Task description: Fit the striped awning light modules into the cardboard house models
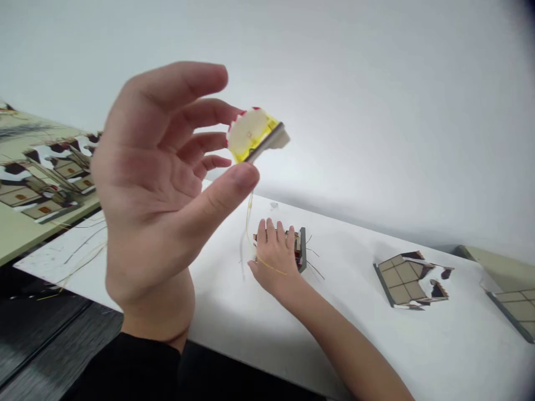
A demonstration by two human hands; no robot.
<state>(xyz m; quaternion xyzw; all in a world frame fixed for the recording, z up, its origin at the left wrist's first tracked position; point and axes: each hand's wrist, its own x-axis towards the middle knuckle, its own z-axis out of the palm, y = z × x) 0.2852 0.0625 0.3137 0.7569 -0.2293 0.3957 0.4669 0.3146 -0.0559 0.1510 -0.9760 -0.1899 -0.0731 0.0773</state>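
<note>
My left hand (146,184) is raised close to the camera. Its thumb and fingertips hold a small half-round piece (252,133), white with a red-marked rim, yellow parts and a grey straight edge; its exact kind is unclear. A thin yellow wire (248,214) hangs below this piece toward the table. Lower down, my right hand (276,250) grips a small model house (301,250) from above against the white table, fingers over it and thumb at the left. Most of that house is hidden under the hand. Thin wires stick out past its grey base, and a yellow strand crosses the hand.
Another model house with white snow-like patches (412,278) lies on its side on the white table (343,334). Part of one more house (516,309) shows at the right edge. Several model houses (54,178) stand at the left, near loose wires (86,256). A white wall rises behind.
</note>
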